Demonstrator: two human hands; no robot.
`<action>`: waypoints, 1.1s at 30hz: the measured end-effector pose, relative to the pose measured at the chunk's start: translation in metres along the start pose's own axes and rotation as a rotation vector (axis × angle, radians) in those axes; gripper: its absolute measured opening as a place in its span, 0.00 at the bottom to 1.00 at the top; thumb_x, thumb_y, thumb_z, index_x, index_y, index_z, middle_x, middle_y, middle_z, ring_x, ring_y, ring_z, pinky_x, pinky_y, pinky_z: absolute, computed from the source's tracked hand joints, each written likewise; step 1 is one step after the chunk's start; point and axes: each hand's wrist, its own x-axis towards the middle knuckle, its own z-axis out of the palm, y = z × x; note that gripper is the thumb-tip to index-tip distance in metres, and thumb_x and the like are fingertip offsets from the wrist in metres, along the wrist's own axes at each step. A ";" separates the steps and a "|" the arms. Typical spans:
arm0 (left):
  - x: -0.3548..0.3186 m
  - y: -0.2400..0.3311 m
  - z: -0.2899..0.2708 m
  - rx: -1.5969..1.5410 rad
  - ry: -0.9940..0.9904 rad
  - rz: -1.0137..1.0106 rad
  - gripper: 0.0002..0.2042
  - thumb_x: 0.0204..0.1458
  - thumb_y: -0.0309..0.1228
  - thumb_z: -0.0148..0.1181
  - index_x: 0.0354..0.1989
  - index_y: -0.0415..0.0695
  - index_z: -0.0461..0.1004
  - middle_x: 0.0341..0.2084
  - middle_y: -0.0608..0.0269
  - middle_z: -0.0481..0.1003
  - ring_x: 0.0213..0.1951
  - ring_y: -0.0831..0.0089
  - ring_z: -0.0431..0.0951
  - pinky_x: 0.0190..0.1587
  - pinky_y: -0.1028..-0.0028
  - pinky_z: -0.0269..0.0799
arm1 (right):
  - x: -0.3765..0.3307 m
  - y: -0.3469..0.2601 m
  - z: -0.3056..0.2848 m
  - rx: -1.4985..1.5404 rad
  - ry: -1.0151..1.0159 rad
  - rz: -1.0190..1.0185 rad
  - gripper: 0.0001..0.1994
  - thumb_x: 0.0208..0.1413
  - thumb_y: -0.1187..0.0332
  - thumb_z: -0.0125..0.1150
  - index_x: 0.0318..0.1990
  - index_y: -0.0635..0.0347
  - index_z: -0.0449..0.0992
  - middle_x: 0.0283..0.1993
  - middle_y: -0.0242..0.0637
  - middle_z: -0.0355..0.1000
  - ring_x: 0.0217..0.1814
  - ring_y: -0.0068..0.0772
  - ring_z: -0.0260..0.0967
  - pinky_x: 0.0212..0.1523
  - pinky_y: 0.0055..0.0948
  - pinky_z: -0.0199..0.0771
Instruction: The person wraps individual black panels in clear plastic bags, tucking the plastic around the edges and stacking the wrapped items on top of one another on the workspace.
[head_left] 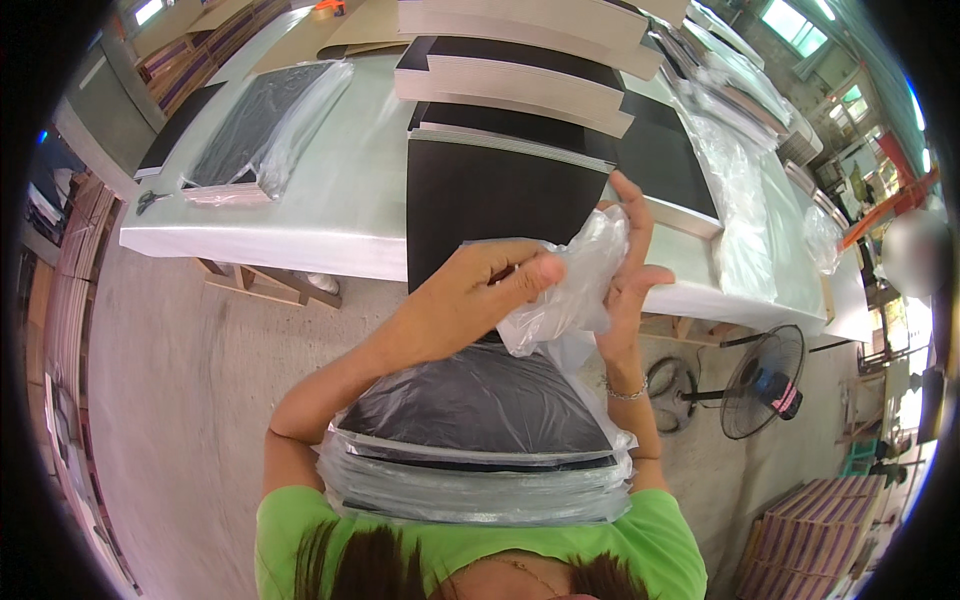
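Note:
A stack of black sheets in a clear plastic bag [480, 430] rests against my chest, its far end toward the table. My left hand [470, 295] pinches the bunched open end of the clear plastic bag [570, 290] above the stack. Beside it, my right hand [628, 265] grips the same bunched plastic from the right, fingers upright. Behind my hands a black sheet stack [490, 200] overhangs the near edge of the white table [330, 215].
More black-topped stacks [520, 80] lie at the table's back. A bagged stack [255, 135] sits at the left, loose clear bags [735, 190] at the right. A floor fan [765, 385] stands on the concrete floor at the right, boxes [815, 540] lower right.

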 end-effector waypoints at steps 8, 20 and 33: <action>0.020 -0.018 -0.001 0.097 0.143 0.127 0.12 0.50 0.34 0.61 0.35 0.36 0.76 0.27 0.68 0.73 0.26 0.84 0.66 0.28 0.82 0.61 | -0.011 0.018 0.000 -0.044 -0.156 0.009 0.49 0.46 0.26 0.19 0.63 0.59 0.50 0.50 0.36 0.54 0.53 0.29 0.52 0.56 0.30 0.50; 0.022 -0.040 -0.009 -0.262 0.175 0.002 0.09 0.44 0.32 0.67 0.27 0.41 0.75 0.16 0.71 0.70 0.18 0.87 0.65 0.20 0.86 0.57 | -0.020 0.044 0.001 0.005 0.057 -0.102 0.18 0.37 0.87 0.40 0.39 0.66 0.68 0.38 0.40 0.69 0.40 0.33 0.66 0.46 0.25 0.64; 0.011 -0.041 -0.013 -0.358 0.228 -0.002 0.10 0.51 0.37 0.61 0.28 0.42 0.72 0.18 0.71 0.69 0.20 0.86 0.67 0.19 0.85 0.60 | -0.015 0.057 0.006 0.449 0.147 0.076 0.05 0.55 0.74 0.50 0.39 0.61 0.65 0.39 0.35 0.67 0.39 0.22 0.64 0.42 0.20 0.65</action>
